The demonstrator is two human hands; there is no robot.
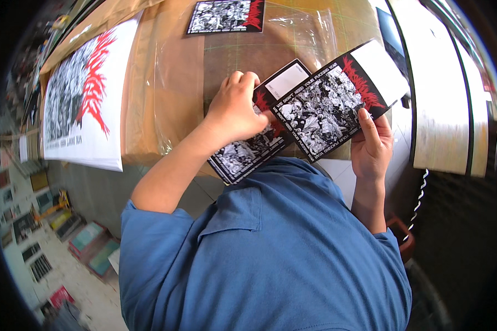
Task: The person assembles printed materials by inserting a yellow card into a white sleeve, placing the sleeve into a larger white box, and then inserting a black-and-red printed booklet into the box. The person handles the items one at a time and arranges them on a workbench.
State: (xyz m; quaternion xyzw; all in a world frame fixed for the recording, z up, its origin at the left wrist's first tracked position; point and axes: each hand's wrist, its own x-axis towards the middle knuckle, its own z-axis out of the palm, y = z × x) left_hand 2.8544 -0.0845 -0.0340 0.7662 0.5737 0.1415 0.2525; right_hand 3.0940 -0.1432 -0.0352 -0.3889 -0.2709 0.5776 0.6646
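Observation:
My right hand (373, 143) pinches the edge of a square printed card (321, 107), thumb on top. It has a black border, a black-and-white crowd picture and jagged red lettering; a white panel (378, 69) runs along its far right side. Beneath and to its left is a similar printed sheet (248, 157), tilted, with a small white panel; the upper card partly covers it. My left hand (234, 107) curls over this lower sheet with its thumb laid across it. The left fingertips are partly hidden. How many sheets lie there I cannot tell.
Another matching card (225, 16) lies at the table's far side, near clear plastic film (174, 88). A large white printed sheet (121, 110) rests on brown paper at the left. Pale boards (439, 99) stand at the right. Several stacked items (91, 243) lie at the lower left.

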